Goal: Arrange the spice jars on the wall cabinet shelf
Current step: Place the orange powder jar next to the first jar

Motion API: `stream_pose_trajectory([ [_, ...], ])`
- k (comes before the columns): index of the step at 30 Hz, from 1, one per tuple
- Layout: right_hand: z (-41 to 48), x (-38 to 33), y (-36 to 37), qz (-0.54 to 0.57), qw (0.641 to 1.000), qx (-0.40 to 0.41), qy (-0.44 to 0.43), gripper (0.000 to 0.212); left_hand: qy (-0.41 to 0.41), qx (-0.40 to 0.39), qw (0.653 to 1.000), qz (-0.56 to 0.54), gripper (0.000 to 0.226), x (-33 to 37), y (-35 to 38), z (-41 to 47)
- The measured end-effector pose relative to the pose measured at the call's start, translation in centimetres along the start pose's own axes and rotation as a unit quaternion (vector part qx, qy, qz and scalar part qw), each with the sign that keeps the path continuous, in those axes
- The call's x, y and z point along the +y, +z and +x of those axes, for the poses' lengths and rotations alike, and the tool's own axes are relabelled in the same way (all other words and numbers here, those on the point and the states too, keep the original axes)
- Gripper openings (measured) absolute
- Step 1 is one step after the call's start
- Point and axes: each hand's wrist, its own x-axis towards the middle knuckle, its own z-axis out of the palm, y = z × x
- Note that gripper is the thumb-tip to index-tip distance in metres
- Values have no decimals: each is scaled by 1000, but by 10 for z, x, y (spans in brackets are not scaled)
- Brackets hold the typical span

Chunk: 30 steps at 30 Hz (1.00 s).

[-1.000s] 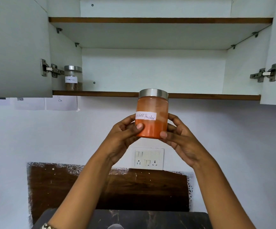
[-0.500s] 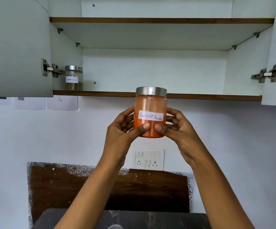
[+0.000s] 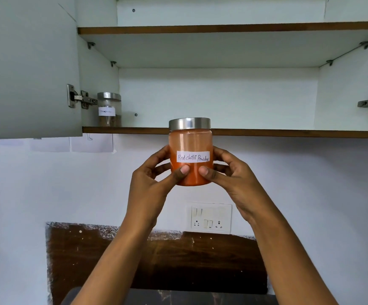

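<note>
Chilli jar (image 3: 189, 142) label-forward now, shelf (image 3: 288, 133) behind

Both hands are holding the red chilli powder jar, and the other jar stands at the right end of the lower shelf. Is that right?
Not quite: the other jar stands at the left end of the lower shelf, not the right, as the head view shows. The left hand and right hand do hold the red chilli powder jar.
</note>
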Motion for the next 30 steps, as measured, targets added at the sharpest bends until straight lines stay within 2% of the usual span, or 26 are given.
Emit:
stream_pose_trajectory([
  [5,33,-9,38,12,999,21,-25,53,24,28,999,39,71,3,-28,36],
  [11,97,-20,86,34,996,65,-50,51,49,49,996,56,55,-4,-62,104],
  [17,171,-30,123,-93,992,73,-37,58,41,57,995,67,45,-19,-83,178],
  [21,203,-31,139,-134,989,66,-17,57,35,67,987,141,46,-30,-95,213],
  [26,223,-28,153,-183,982,26,31,53,2,40,970,238,47,-29,-103,235],
  [28,225,-28,153,-194,980,33,39,54,-8,48,965,259,51,-28,-105,234],
  [30,225,-26,152,-196,979,52,32,45,-5,53,966,254,50,-31,-107,226],
])
